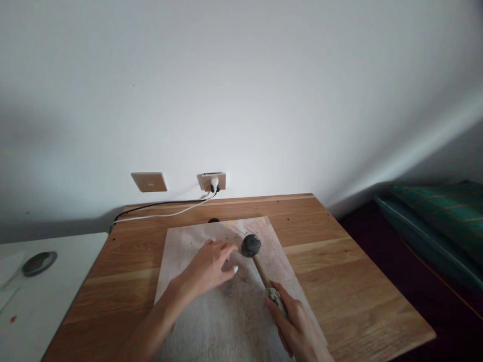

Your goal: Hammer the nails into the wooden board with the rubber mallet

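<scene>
My right hand (pixel 292 322) is wrapped round the handle of a rubber mallet (pixel 260 269). Its round dark head points away from me, and the light wooden shaft has a mottled grey patch at the grip. Left of the mallet head, my left hand (pixel 213 264) hovers over or rests on a pale, worn board (pixel 226 322); which of these I cannot tell. Its fingers and thumb are apart, with no held object visible. Something white shows at the thumb tip, perhaps the nail. Small dark crumbs (pixel 228 294) lie on the board around this hand.
Beneath the board is a wooden table (pixel 339 281) against a white wall. Cables (pixel 162 215) run along its back edge from a wall socket (pixel 214 182). A white surface (pixel 68 291) with a dark round object (pixel 39 263) adjoins on the left; green bedding (pixel 441 221) lies right.
</scene>
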`<state>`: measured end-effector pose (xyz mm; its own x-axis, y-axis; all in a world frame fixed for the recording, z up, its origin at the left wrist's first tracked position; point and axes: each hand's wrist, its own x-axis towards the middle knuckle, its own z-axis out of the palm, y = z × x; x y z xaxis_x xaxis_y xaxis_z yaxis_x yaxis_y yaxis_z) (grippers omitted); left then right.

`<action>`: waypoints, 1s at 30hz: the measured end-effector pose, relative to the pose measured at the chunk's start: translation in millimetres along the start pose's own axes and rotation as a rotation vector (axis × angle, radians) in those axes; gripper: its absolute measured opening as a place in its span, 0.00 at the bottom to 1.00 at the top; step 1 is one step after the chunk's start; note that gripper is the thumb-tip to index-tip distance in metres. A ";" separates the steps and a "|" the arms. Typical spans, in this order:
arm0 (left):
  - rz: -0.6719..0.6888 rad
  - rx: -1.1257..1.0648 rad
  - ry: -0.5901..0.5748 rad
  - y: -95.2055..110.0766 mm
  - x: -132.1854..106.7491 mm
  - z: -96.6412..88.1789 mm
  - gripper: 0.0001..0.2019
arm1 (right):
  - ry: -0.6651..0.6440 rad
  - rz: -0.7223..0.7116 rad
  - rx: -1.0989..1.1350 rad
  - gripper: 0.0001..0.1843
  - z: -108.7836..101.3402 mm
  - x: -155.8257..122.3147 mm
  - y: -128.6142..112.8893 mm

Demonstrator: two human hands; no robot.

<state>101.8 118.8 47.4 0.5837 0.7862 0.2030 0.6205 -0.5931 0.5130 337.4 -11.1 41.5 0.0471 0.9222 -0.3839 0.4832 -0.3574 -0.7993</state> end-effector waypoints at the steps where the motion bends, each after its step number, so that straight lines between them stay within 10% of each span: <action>1: 0.023 0.027 -0.072 7.2 -3.2 -2.0 0.15 | 0.007 -0.008 -0.020 0.42 0.0 0.0 4.0; 12: 0.031 0.300 -0.265 22.0 -5.6 6.7 0.16 | 0.141 0.005 -0.057 0.42 6.9 11.0 38.9; 23: -0.164 -0.219 0.355 -55.3 5.2 0.2 0.13 | 0.149 0.041 -0.015 0.39 4.9 5.5 32.2; 30: -0.204 -0.200 0.417 -63.0 7.5 10.8 0.07 | 0.119 0.013 -0.037 0.40 3.8 9.7 42.3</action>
<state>72.7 160.2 7.6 0.1767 0.9093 0.3769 0.5640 -0.4073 0.7184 355.0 -17.8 2.2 0.1563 0.9294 -0.3344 0.5137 -0.3656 -0.7762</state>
